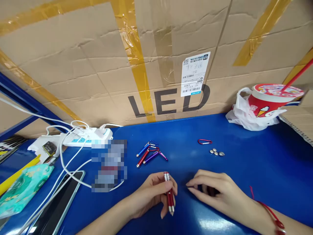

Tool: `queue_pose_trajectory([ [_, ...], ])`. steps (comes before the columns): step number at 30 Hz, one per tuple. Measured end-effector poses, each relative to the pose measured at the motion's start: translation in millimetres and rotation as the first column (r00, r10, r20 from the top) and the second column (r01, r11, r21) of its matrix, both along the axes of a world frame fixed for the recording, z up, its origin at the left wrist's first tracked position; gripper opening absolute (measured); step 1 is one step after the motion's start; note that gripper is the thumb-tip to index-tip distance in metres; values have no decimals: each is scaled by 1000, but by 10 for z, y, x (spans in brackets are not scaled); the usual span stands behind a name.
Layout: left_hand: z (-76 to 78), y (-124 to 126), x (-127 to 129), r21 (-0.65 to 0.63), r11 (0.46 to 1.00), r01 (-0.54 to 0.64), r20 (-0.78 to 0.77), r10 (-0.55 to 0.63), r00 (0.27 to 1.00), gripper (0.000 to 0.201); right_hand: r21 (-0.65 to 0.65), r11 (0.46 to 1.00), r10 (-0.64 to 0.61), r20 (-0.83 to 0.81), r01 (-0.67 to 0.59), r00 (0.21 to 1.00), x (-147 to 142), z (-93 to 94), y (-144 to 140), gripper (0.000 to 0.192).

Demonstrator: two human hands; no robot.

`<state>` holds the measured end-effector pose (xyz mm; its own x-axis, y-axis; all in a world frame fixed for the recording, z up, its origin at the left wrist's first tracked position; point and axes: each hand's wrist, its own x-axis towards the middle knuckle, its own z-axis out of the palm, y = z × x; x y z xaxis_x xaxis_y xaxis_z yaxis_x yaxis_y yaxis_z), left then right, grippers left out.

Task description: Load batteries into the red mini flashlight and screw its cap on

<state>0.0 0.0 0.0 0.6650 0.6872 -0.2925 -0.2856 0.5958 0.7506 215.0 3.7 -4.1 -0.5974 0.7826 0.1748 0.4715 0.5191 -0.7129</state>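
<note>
Here we are at the blue table [181, 133], and the left hand [153, 192] has the action: thumb and fingers clamped around a slim red flashlight [170, 197], held up off the surface, its silver collar on top and its pointed metal end towards the person. No clip shows on this one.

Just across from it, the right hand [217, 187] hangs with thumb and forefinger drawn in close at the tips, near the flashlight but not touching it. Whether something tiny sits between those fingertips, I can't tell; the curled fingers hide too much.

Now the tally. Beyond the left hand, three pieces lie bunched together: a blue flashlight [142, 150], a second red flashlight [143, 159] and a purple flashlight [151, 157], each with its clip at the far end. Those three look put together, I'd judge, and make up the finished side of the score.

Over on the right, the loose parts: a red clip [206, 142] by itself, and just nearer, four button batteries [221, 153] in a little cluster. None of them is joined to anything, so by my reckoning the flashlight in hand is the one piece here with work remaining.
</note>
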Motion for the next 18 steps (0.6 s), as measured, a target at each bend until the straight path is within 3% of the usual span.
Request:
queue_pose_trajectory([
  [4, 43, 32, -6, -10, 994, 108, 21, -107, 994, 38, 111, 989, 80, 149, -97, 986, 35, -7, 33, 20],
  [8, 26, 68, -28, -31, 989, 145, 50, -143, 988, 39, 154, 976, 129, 170, -156, 977, 46, -8, 44, 24],
  [13, -19, 68, -41, -56, 990, 128, 87, -122, 989, 35, 173, 968, 149, 179, -181, 972, 56, -10, 52, 26],
  [18, -35, 61, -41, -7, 1000, 27, 77, -26, 997, 29, 185, 967, 140, 196, -176, 971, 50, -4, 47, 27],
])
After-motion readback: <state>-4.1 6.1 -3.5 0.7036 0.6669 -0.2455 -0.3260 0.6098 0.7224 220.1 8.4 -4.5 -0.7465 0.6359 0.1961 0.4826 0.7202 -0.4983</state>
